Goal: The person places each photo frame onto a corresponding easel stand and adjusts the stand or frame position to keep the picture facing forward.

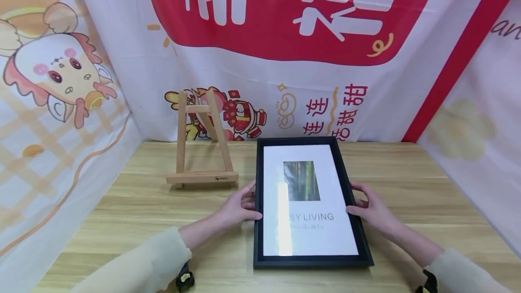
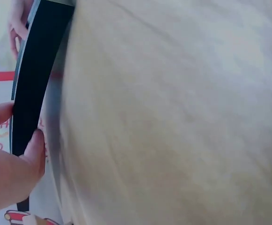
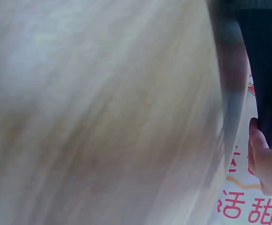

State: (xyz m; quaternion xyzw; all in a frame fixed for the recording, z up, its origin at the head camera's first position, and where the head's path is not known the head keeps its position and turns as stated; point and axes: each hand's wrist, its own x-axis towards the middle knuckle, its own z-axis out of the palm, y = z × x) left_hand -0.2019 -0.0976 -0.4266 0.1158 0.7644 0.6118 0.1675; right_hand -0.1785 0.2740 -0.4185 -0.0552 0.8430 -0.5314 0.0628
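A black picture frame (image 1: pixel 313 209) is held between both hands, its face turned up toward the head camera. Behind its glossy front are a white sheet with printed letters and a small green picture of stalks. My left hand (image 1: pixel 240 205) grips the left side, thumb at the front edge. In the left wrist view, the thumb and a finger of that hand (image 2: pixel 11 173) pinch the black side (image 2: pixel 37 70). The right side is gripped by my right hand (image 1: pixel 373 209), with its thumb on the front border. That hand (image 3: pixel 269 166) also shows at the right wrist view's edge.
A small wooden easel (image 1: pixel 202 176) stands upright to the left of the picture frame, near the back of the wood-grain table (image 1: pixel 134 220). Behind the table hangs a printed cloth (image 1: pixel 325 98), with more cloth along both sides.
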